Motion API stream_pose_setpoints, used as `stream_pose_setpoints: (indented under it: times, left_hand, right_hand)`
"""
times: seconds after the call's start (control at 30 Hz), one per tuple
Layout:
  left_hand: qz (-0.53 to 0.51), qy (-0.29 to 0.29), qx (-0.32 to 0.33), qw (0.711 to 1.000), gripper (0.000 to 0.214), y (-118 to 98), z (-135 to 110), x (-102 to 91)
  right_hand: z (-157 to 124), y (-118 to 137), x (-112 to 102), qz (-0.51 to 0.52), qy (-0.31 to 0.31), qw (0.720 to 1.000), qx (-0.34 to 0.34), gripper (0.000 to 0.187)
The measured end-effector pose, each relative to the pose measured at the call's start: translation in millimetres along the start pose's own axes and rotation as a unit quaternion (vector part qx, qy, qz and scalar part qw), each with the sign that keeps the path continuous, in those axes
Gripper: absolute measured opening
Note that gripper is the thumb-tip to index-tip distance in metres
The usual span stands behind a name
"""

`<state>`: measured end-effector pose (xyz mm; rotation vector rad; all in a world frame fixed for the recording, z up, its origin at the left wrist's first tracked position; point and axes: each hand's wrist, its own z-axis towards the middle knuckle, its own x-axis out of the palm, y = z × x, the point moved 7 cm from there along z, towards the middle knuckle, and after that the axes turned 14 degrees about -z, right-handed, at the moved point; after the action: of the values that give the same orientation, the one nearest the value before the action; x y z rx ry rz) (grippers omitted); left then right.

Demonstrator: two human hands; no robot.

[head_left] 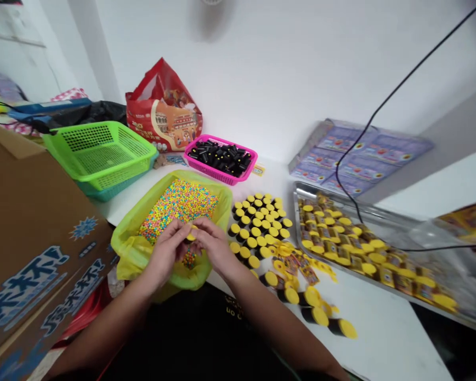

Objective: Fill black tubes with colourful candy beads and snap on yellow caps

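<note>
My left hand (164,254) and my right hand (214,244) meet above a yellow-green plastic bag (129,259) full of multicoloured candy beads (178,203). Between my fingers is a small black tube with a yellow cap (190,237), mostly hidden by them. I cannot tell exactly how the two hands share it. To the right of my right hand, several yellow-capped black tubes (257,222) stand in a close group on the white table (381,333). Other capped tubes and small printed labels (297,264) lie scattered nearer the table's front edge.
A pink basket of black tubes (220,159) and a green basket (99,153) stand at the back. A cardboard box (35,248) rises on the left. On the right are a metal tray of yellow-capped packets (360,248), purple printed cards (360,156) and a black cable (353,169).
</note>
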<state>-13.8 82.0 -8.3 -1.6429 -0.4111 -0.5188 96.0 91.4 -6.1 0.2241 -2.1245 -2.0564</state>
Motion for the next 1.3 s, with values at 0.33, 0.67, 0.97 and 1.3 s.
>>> stream_pose_setpoints:
  times: [0.33, 0.67, 0.97, 1.3]
  left_hand:
    - [0.030, 0.086, -0.102, 0.991, 0.055, 16, 5, 17.9]
    - [0.008, 0.027, -0.088, 0.996, 0.048, 17, 5, 3.8]
    - [-0.009, 0.035, -0.117, 0.993, 0.045, 24, 3, 3.6]
    - [-0.018, 0.036, -0.162, 0.986, 0.051, 39, 9, 0.4]
  right_hand:
    - [6, 52, -85, -0.448, -0.104, 0.873, -0.164, 0.006]
    - [53, 0, -145, -0.739, -0.043, 0.672, -0.008, 0.011]
    - [74, 28, -163, -0.762, -0.064, 0.644, 0.022, 0.023]
    - [246, 43, -180, -0.695, -0.204, 0.682, 0.099, 0.032]
